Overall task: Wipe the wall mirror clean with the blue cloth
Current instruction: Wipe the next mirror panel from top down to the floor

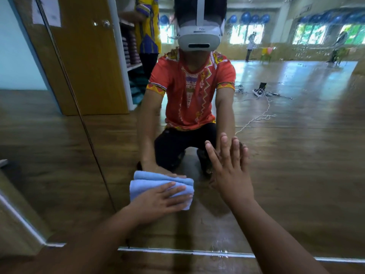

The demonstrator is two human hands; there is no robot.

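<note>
Floor: glossy brown wood planks (296,155), with pale patches of window light on them.
Wall: pale blue (15,56) at far left; a white baseboard (19,218) low down.
Door: brown wood (88,66) with a round metal knob (106,23) and a paper sheet (46,10) stuck near the top.
Shelves: white unit (126,56) just beside the door, holding stacked items.
Windows: a bright row (310,35) along the far wall, greenery outside, blue balloons (245,16) above.
Floor clutter: a power strip (258,92) and a white cord (264,113).
Light: daylight.
</note>
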